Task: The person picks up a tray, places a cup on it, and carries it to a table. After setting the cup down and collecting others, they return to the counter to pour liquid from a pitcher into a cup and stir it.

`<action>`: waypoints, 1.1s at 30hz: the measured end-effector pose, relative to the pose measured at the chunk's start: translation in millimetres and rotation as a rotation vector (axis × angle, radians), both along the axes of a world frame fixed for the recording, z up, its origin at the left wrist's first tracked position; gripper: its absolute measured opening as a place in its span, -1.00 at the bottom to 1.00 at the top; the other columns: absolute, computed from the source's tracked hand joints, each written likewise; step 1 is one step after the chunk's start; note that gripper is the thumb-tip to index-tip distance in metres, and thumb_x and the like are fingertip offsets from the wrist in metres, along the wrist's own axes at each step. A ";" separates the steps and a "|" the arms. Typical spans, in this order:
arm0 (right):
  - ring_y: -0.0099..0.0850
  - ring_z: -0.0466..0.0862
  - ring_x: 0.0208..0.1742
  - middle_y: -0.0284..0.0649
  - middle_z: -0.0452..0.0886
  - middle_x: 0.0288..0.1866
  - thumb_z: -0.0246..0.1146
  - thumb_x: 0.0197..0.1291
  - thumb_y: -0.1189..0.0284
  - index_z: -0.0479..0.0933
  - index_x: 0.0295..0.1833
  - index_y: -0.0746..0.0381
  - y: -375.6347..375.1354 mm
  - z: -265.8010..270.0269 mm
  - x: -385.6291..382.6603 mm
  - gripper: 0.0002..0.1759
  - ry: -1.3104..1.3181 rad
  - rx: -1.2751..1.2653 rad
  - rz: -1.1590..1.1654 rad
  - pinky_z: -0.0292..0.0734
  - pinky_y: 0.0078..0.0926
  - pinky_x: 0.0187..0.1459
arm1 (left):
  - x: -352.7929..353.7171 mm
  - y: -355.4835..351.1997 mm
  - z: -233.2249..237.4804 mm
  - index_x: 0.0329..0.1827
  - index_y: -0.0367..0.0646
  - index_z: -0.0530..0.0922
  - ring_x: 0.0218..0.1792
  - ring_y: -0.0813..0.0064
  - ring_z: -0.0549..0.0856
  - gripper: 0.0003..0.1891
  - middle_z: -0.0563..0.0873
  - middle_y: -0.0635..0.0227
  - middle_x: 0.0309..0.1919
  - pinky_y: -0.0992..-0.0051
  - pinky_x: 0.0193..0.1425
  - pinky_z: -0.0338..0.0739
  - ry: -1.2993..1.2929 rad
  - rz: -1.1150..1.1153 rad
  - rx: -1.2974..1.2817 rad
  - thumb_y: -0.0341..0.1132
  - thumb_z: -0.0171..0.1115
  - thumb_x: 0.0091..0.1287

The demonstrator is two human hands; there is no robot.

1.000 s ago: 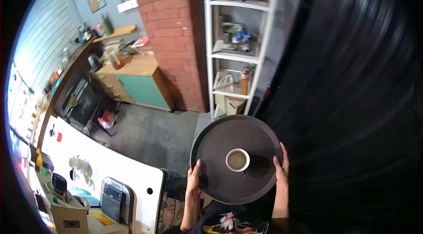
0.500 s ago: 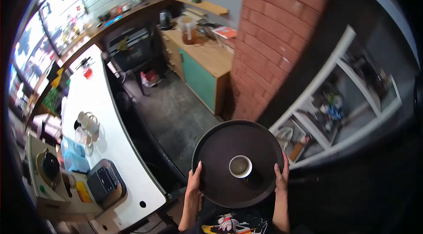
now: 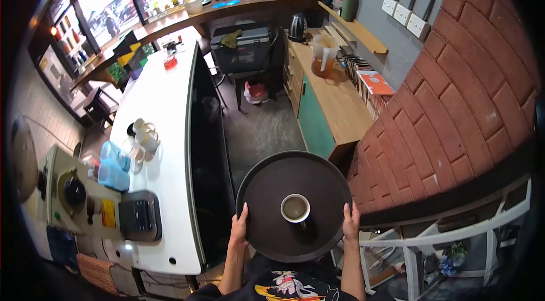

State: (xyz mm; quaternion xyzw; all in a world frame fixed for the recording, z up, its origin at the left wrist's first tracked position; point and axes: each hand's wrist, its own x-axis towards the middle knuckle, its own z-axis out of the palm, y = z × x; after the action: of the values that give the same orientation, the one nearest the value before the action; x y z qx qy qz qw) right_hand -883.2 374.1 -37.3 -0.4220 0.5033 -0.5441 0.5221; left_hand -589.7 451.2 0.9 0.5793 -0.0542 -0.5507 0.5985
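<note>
A round dark brown tray [image 3: 267, 187] is held level in front of my body. My left hand [image 3: 239, 225] grips its left rim, thumb on top. On the right rim, my right hand [image 3: 351, 222] holds it the same way, with the fingers partly hidden beneath. Near the tray's middle stands a small white cup [image 3: 295, 208] with a grey-brown liquid in it, its handle pointing towards me. Neither hand touches the cup.
A long white counter [image 3: 164, 125] on the left bears mugs [image 3: 146, 137], blue containers [image 3: 113, 173], a black scale [image 3: 139, 216] and a machine. Ahead, a wooden cabinet [image 3: 318, 102] holds a pitcher [image 3: 325, 54]. A brick wall [image 3: 443, 102] and white-framed shelving [image 3: 454, 238] stand right.
The view has turned, so the counter, cabinet and brick wall have shifted right in it. The tray and both hands sit slightly further left in view, the cup still on the tray.
</note>
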 end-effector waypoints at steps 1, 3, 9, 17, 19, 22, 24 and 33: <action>-0.52 0.49 0.05 -0.26 0.54 0.06 0.02 0.41 0.34 0.40 0.18 0.32 -15.8 -4.4 5.0 -0.65 0.020 -0.011 -0.019 0.37 -0.53 0.13 | 2.5 -18.9 2.0 -0.01 -0.26 0.55 -0.19 0.42 0.68 -0.56 0.68 0.25 -0.18 0.44 -0.15 0.60 -0.050 0.052 0.060 -0.01 0.15 0.36; -0.51 0.49 0.05 -0.24 0.54 0.05 0.00 0.42 0.34 0.40 0.17 0.34 -44.6 -14.9 6.9 -0.64 0.021 -0.023 -0.007 0.36 -0.53 0.14 | 11.4 -57.4 -11.4 0.01 -0.27 0.54 -0.15 0.41 0.67 -0.55 0.67 0.24 -0.15 0.43 -0.14 0.60 -0.056 0.019 0.047 0.00 0.16 0.35; -0.43 0.50 -0.01 -0.14 0.56 -0.04 0.02 0.40 0.32 0.43 0.09 0.42 -150.3 -3.3 20.1 -0.63 0.390 -0.018 -0.225 0.38 -0.51 0.08 | 23.4 -200.9 -24.8 -0.02 -0.31 0.56 -0.24 0.39 0.68 -0.55 0.68 0.21 -0.21 0.41 -0.18 0.59 -0.072 -0.156 -0.015 -0.04 0.19 0.34; 0.06 0.55 -0.04 0.19 0.56 -0.15 0.08 0.33 0.29 0.46 -0.04 0.47 -287.3 -91.7 1.8 -0.61 0.643 0.093 -0.230 0.40 -0.19 0.01 | 29.8 -354.6 -54.2 0.06 -0.31 0.51 -0.18 0.43 0.65 -0.54 0.66 0.24 -0.16 0.40 -0.09 0.57 -0.013 -0.349 0.067 -0.06 0.21 0.33; 0.10 0.54 0.04 0.22 0.57 -0.08 0.11 0.32 0.28 0.48 0.01 0.47 -310.3 -143.0 0.9 -0.58 0.796 0.044 -0.376 0.40 -0.15 0.07 | 29.6 -386.3 -69.4 0.10 -0.31 0.48 -0.16 0.42 0.65 -0.52 0.65 0.24 -0.13 0.39 -0.06 0.57 0.001 -0.374 0.148 -0.07 0.21 0.34; 0.09 0.54 0.05 0.20 0.57 -0.05 0.14 0.30 0.29 0.48 0.02 0.48 -342.7 -139.3 10.0 -0.58 0.779 0.180 -0.396 0.39 -0.13 0.11 | 29.4 -434.9 -107.7 0.16 -0.34 0.45 -0.06 0.31 0.64 -0.47 0.65 0.16 -0.06 0.34 0.02 0.55 -0.025 -0.367 0.178 -0.05 0.21 0.33; 0.10 0.56 -0.03 0.18 0.58 -0.12 0.15 0.29 0.27 0.50 -0.03 0.48 -364.0 -142.5 16.5 -0.58 0.859 0.129 -0.487 0.42 -0.15 0.04 | 26.6 -464.4 -114.4 0.20 -0.38 0.42 0.02 0.21 0.62 -0.42 0.62 0.07 0.02 0.28 0.09 0.53 -0.047 -0.426 0.198 -0.03 0.19 0.34; 0.09 0.58 -0.16 0.13 0.60 -0.25 0.27 0.09 0.53 0.55 -0.20 0.46 -453.3 -132.7 -12.8 -0.79 1.055 0.225 -0.571 0.45 -0.11 -0.09 | -10.5 -590.5 -160.1 0.17 -0.45 0.41 -0.01 0.21 0.62 -0.38 0.62 0.04 -0.01 0.26 0.04 0.55 -0.058 -0.552 0.231 0.03 0.13 0.37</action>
State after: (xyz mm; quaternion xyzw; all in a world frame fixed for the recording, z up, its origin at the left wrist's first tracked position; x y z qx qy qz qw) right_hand -896.0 -79.2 -170.0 -0.4252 0.8418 -0.3234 0.0771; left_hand -600.2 -139.3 -159.1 0.6225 -0.1637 -0.6783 0.3546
